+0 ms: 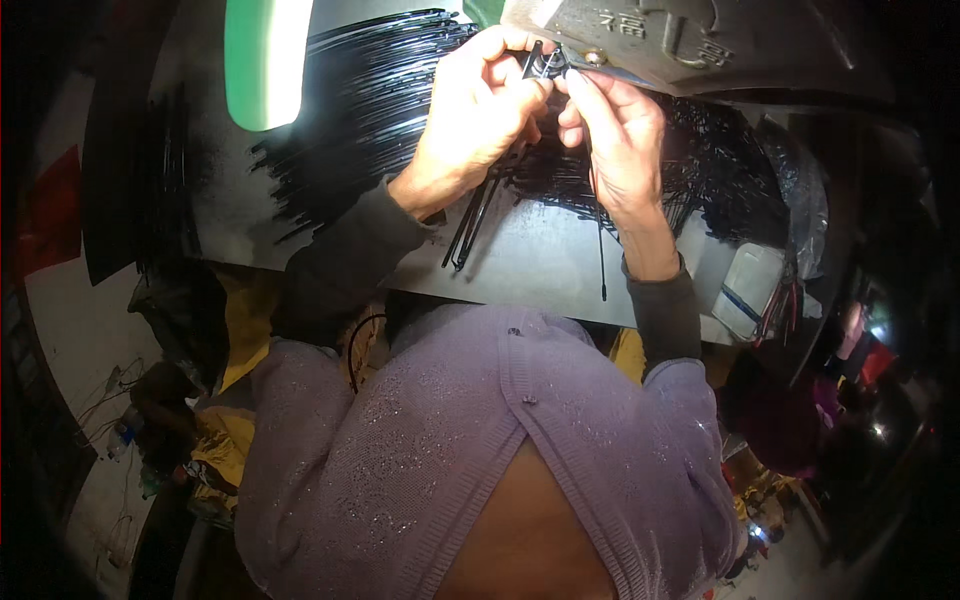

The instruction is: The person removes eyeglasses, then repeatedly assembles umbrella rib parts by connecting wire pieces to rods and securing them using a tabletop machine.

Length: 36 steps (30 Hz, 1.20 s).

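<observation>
Hands meet at the top of the gray table (540,270), right under the edge of a gray metal machine (720,45). The left hand (470,115) is curled almost closed, and its fingertips pinch a small black part (543,65) by the machine's edge. A bunch of thin black rods (478,215) hangs down from under that same hand and rests on the table. The right hand (620,140) is curled too, with its first finger and thumb pressed on the small part from the other side. One single rod (601,255) runs down below this hand (I cannot tell for sure if the fingers grip it).

To do this step well, I think both hands should stay close together and keep still, so the tiny part does not slip. The loose bunch should stay tucked under the left hand, out of the way.

Now the count. Two hands are at work. One small black part sits between them. One rod hangs alone. The bunch has a handful of rods, too tight to count. A big pile of black rods (360,110) lies on the left and another pile (720,170) on the right, far too many to count. One green lamp shade (262,60) shines above, and one white plastic jug (745,290) sits at the table's right edge.
</observation>
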Available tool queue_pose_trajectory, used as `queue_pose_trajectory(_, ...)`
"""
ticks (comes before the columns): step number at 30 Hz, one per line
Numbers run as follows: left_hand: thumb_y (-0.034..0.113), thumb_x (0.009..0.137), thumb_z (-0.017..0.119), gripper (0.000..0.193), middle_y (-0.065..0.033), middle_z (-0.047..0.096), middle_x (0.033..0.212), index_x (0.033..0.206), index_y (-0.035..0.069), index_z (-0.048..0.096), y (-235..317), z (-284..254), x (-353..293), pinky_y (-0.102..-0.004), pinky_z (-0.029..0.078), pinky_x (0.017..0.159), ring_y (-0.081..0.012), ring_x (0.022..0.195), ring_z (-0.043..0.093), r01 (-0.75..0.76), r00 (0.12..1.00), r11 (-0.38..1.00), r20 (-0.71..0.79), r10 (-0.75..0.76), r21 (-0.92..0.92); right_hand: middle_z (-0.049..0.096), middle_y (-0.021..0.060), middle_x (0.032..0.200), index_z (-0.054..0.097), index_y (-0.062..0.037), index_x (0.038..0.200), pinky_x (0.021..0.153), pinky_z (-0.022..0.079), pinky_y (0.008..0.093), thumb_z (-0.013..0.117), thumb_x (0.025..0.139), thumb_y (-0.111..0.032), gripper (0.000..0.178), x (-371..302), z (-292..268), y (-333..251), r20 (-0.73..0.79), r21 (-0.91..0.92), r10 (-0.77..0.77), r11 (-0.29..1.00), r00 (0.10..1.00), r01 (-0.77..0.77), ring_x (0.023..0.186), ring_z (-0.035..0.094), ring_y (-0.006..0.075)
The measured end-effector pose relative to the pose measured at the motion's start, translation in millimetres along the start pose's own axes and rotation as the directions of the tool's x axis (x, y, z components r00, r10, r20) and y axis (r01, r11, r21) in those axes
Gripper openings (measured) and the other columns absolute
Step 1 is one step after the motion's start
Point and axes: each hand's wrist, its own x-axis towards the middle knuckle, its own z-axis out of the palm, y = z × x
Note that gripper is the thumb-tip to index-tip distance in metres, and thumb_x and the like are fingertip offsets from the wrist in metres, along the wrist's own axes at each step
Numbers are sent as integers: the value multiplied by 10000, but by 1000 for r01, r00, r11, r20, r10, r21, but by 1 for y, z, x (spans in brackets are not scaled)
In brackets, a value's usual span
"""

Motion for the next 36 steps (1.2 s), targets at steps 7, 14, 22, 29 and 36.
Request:
queue_pose_trajectory(7, 11, 822, 603, 244, -4, 545, 603, 1061, -13, 559, 2, 0, 1, -179, 434, 421, -47, 458, 521, 1, 1000, 1000, -5, -1, 30, 650, 33, 800, 668, 7, 959, 515, 481, 191, 649, 869, -108, 148, 1, 0, 2, 13, 1, -13, 1000, 1000, 13, 619, 583, 71)
queue_pose_trajectory(14, 7, 821, 587, 245, -14, 563, 610, 1063, -26, 563, 1, -1, 1, -179, 431, 424, -44, 457, 518, -7, 1000, 999, 0, 7, 52, 604, 18, 702, 661, 9, 947, 508, 440, 182, 617, 887, -77, 114, 0, 6, -2, -15, 12, 14, 1000, 1000, -14, 566, 525, 59)
queue_pose_trajectory(22, 24, 816, 578, 247, -13, 559, 595, 1056, -32, 572, -3, -5, 3, -176, 423, 422, -34, 457, 502, -40, 999, 993, 26, 38, 109, 632, 17, 762, 663, -2, 952, 494, 465, 186, 628, 889, -128, 145, 3, -1, 4, 24, 5, 2, 1000, 1000, -2, 592, 555, 51)
queue_pose_trajectory(29, 32, 784, 593, 250, -48, 589, 656, 1023, -36, 566, 13, -15, 9, -188, 453, 461, -72, 486, 533, 96, 986, 994, 130, -101, 45, 546, 24, 577, 627, 13, 832, 422, 416, 212, 524, 953, -219, 282, 13, -19, -14, 297, -177, 204, 972, 933, -156, 460, 499, 74)
queue_pose_trajectory(36, -41, 783, 633, 193, -49, 604, 752, 963, -21, 566, 10, -9, 8, -211, 509, 580, -104, 637, 604, 185, 980, 973, 101, -172, -137, 625, 119, 622, 622, 56, 792, 490, 509, 243, 508, 951, -250, 363, -27, 2, -7, 378, -179, 376, 926, 846, -331, 514, 610, 148)
